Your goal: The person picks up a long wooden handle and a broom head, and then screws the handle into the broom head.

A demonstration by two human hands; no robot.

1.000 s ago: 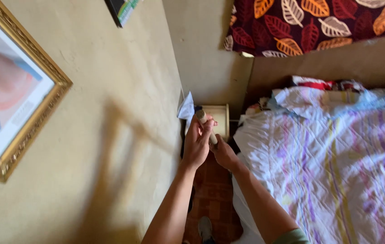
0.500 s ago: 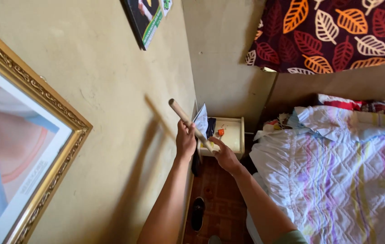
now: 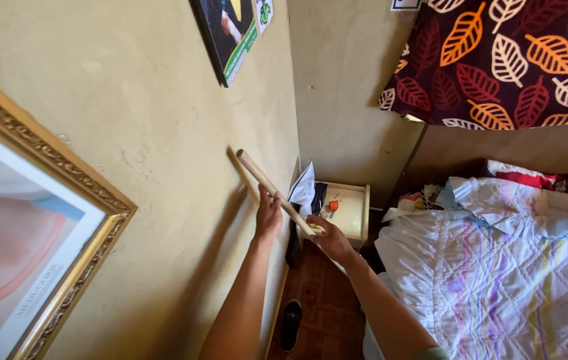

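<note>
Looking through the head camera, I count two hands on one wooden stick (image 3: 267, 185). My left hand (image 3: 269, 217) is closed around its middle, and my right hand (image 3: 329, 239) grips its lower end. It slants upward beside the wall (image 3: 164, 167), above one small nightstand (image 3: 349, 210). I also see two framed pictures and one bed (image 3: 497, 267).

I counted two hands, the left hand (image 3: 269, 217) and the right hand (image 3: 330, 239), both closed around one wooden stick (image 3: 274, 191). I saw two pictures on the wall: one gilt-framed picture (image 3: 27, 220) and one dark poster (image 3: 230, 30). There was one bedside cabinet (image 3: 349, 212), one small orange object (image 3: 333, 206) on it, one bed (image 3: 497, 267), one leaf-patterned curtain (image 3: 504, 60), and one dark shoe (image 3: 290, 325) on the floor.
</note>
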